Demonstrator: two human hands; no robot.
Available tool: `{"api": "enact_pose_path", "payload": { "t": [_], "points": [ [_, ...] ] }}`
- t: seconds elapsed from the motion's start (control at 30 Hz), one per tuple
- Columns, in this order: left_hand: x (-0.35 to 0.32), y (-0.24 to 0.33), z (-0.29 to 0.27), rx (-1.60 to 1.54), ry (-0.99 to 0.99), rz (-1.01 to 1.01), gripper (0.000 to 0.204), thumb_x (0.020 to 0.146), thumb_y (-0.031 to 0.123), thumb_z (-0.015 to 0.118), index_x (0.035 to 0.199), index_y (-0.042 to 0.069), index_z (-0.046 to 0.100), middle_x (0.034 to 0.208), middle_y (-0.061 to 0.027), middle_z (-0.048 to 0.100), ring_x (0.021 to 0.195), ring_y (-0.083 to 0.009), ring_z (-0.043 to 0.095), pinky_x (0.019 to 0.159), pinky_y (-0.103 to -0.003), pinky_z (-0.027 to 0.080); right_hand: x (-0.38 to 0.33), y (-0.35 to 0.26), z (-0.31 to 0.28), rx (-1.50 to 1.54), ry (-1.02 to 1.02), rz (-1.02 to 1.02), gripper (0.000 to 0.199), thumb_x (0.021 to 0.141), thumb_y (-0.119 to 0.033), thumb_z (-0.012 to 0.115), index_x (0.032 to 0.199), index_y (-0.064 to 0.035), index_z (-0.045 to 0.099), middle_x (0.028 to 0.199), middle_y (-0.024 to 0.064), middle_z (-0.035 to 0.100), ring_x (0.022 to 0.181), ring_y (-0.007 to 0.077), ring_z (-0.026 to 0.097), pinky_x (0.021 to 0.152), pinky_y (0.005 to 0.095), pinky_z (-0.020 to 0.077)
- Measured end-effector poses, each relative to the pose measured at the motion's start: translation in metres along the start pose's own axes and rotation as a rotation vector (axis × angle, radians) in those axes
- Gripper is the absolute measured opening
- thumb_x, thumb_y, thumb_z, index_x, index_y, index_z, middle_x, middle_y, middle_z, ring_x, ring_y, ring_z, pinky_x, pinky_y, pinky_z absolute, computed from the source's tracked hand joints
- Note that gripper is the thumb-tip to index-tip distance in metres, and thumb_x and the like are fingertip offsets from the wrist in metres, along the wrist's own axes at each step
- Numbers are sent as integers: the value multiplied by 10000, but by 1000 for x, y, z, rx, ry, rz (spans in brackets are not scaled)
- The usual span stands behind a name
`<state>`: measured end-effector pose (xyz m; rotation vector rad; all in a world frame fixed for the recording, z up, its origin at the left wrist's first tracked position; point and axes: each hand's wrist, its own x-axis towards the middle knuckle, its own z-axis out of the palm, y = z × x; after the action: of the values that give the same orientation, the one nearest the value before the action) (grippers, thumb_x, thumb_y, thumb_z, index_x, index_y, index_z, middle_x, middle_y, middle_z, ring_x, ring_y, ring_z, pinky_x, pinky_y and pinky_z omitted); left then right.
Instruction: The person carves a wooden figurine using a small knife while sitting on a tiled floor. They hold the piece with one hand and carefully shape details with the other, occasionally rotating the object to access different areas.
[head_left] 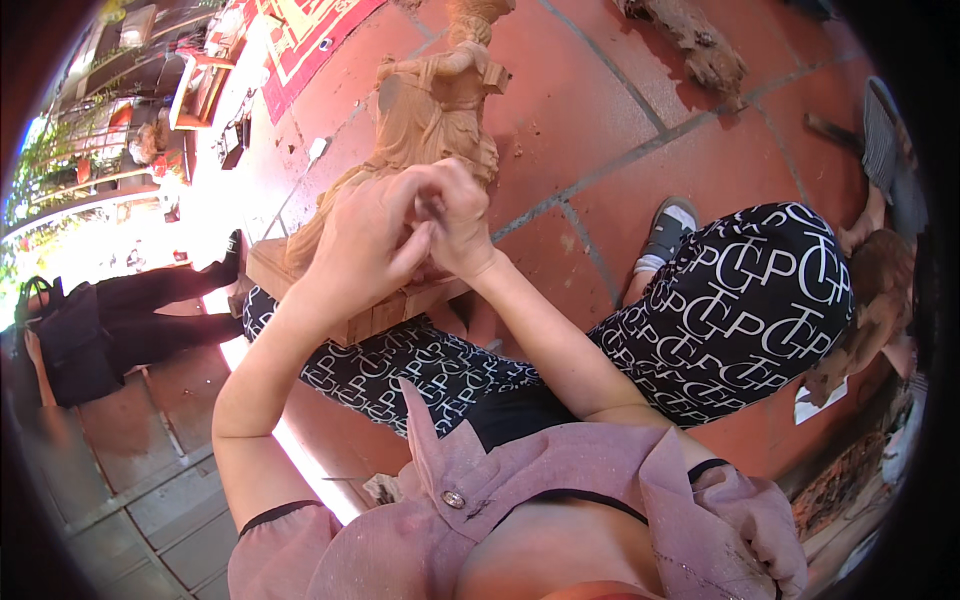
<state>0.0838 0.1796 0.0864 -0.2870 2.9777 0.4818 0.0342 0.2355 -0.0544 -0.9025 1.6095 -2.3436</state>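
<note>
Both hands met at centre of the frame, just above the middle, w/ the wooden carving (430, 110) propped across the person's lap so its flat base block (370, 310) sat on the thigh in the black-and-white patterned trousers (740, 300) and the figure leaned away toward the top of the frame; prob. held that way to bring the worked spot close and steady. Left hand (365, 235) lay over the lower part of the figure, fingers curled in and pressed together against the wood, looks like bracing it. Right hand (460, 220) sat just beside and touching the left, its grip pinched on something small and dark at the fingertips, poss. a thin tool, too hidden to tell what. Carving was pale, unfinished wood, a standing draped figure w/ folds cut in the robe, arm detail near the top centre, head cut off by the frame edge; no paint or varnish seen. It rested over a red tiled floor (600, 110) w/ grey grout lines. Grey shoe (672, 225) right of centre. Another person's dark-clad legs (160, 300) at the left edge, well apart. A rough wood piece (700, 45) lay upper right.
</note>
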Motion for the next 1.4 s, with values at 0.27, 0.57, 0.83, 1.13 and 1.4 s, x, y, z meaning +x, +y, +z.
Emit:
{"api": "enact_pose_path", "payload": {
  "t": [0.27, 0.57, 0.83, 1.13, 1.4],
  "points": [
    [-10, -122, -21, -137, -41, -425, 368, 867, 222, 582, 1173, 21, 547, 1032, -112, 612, 969, -198, 571, 867, -324, 450, 9, 40, 2, 318, 175, 431, 122, 797, -7, 607, 912, -33, 638, 810, 56, 617, 695, 113, 628, 612, 247, 511],
    [-12, -114, -19, -353, -145, -447, 349, 948, 276, 454, 1130, 7, 583, 1079, -95, 618, 1035, -168, 547, 937, -273, 384, 21, 17, -2, 428, 250, 334, 135, 883, -59, 572, 1002, -10, 612, 753, 45, 641, 671, 84, 627, 613, 217, 520],
    [-16, -110, -21, -347, -150, -428, 350, 943, 283, 462, 1130, 13, 582, 1082, -99, 617, 1050, -183, 549, 943, -275, 384, 21, 10, 0, 372, 195, 327, 131, 864, -24, 600, 987, -6, 643, 763, 38, 649, 669, 71, 611, 607, 202, 505],
    [-18, -78, -21, -367, -127, -415, 369, 932, 303, 470, 1122, 5, 579, 1087, -105, 616, 1050, -197, 552, 946, -281, 383, 22, -4, -16, 413, 212, 300, 134, 867, -24, 610, 989, 4, 655, 783, 34, 649, 693, 73, 612, 625, 199, 506],
    [-20, -86, -24, -339, -117, -404, 367, 928, 303, 476, 1118, 8, 582, 1097, -104, 612, 1058, -200, 554, 948, -285, 385, 25, -2, -13, 283, 171, 196, 141, 866, -14, 607, 995, 8, 659, 803, 15, 637, 681, 55, 584, 595, 191, 476]
  ]
}}
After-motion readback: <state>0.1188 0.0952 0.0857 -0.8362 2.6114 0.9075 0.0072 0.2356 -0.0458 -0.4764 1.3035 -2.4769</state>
